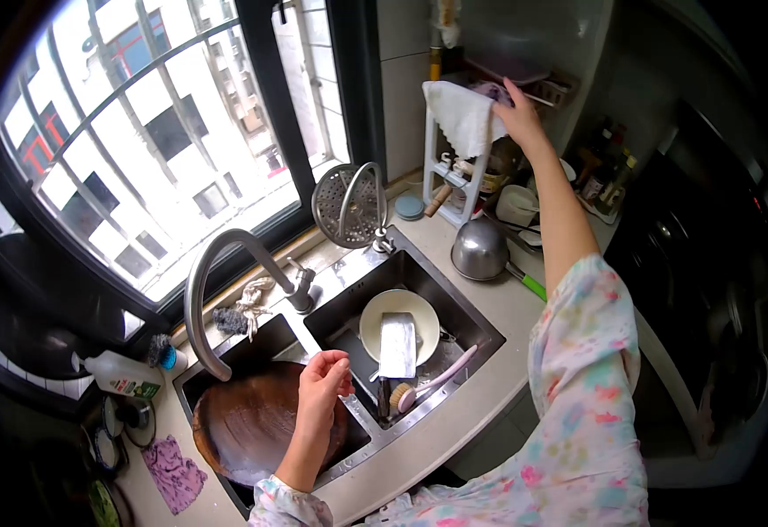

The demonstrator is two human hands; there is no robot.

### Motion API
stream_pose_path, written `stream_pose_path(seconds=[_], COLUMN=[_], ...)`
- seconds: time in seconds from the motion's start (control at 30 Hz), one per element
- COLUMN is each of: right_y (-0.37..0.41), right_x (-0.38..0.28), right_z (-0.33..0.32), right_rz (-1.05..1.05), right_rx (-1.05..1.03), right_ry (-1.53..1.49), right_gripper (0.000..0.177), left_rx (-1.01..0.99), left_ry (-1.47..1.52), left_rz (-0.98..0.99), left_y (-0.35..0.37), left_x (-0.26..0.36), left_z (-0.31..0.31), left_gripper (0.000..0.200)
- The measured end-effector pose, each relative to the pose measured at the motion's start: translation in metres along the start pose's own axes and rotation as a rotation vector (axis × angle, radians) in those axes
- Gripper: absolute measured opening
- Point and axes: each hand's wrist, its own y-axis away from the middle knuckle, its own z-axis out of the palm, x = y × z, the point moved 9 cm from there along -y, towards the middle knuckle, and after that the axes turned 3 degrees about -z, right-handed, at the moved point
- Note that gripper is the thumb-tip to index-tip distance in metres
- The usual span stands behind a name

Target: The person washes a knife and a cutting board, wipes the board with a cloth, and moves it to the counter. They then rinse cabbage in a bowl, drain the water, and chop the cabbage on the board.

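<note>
My right hand (517, 116) reaches up to the white rack, its fingers closed around a bunched purple cloth (492, 91). Directly beside those fingers, a white cloth (459, 116) hangs over the rack's top bar. My left hand (326, 383) hovers above the sink divider with its fingers curled together and nothing visible in them. Beneath it, a large brown wooden board (248, 422) leans in the left basin, wet on its surface. In the right basin a cleaver (398, 342) lies across a cream bowl (373, 316), near a pink-handled brush (441, 373).
A curved faucet (198, 299) arches over the left basin. A steel pot (480, 249) with a green handle sits right of the sink, before the white rack (429, 149). A spray bottle (125, 373) and a purple rag (174, 474) lie at left. The stove (691, 255) stands at right.
</note>
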Motion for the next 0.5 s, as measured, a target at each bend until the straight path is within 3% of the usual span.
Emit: stream_pose_path(seconds=[0.07, 0.13, 0.17, 0.23, 0.33, 0.37, 0.4, 0.43, 0.5], right_y=[0.036, 0.094, 0.125, 0.210, 0.372, 0.433, 0.481, 0.512, 0.550], right_x=[0.029, -0.010, -0.029, -0.067, -0.143, -0.163, -0.185, -0.210, -0.263], right_z=[0.019, 0.000, -0.003, 0.025, 0.086, 0.105, 0.116, 0.120, 0.122], right_rz=[0.024, 0.132, -0.009, 0.145, 0.342, 0.503, 0.544, 0.440, 0.450], right_rx=[-0.005, 0.063, 0.159, -0.099, -0.681, -0.888, -0.984, -1.024, -1.112], right_ry=[-0.189, -0.138, -0.284, -0.550, -0.602, -0.722, -0.788, -0.738, -0.809], right_gripper=[0.053, 0.036, 0.028, 0.024, 0.013, 0.014, 0.015, 0.016, 0.020], left_rx=[0.033, 0.090, 0.155, 0.301, 0.568, 0.672, 0.775, 0.877, 1.018], left_ry=[0.018, -0.039, -0.051, -0.059, -0.128, -0.173, -0.168, -0.205, -0.169], left_rz=[-0.040, -0.072, -0.075, -0.068, 0.058, 0.061, 0.156, 0.181, 0.189], left_y=[0.010, 0.021, 0.028, 0.050, 0.096, 0.116, 0.137, 0.157, 0.193], left_x=[-0.011, -0.021, -0.027, -0.037, -0.041, -0.039, -0.033, -0.033, -0.042], left_z=[-0.008, -0.028, -0.047, -0.090, -0.166, -0.191, -0.212, -0.235, -0.276], left_gripper=[0.015, 0.014, 0.014, 0.014, 0.011, 0.011, 0.011, 0.012, 0.014])
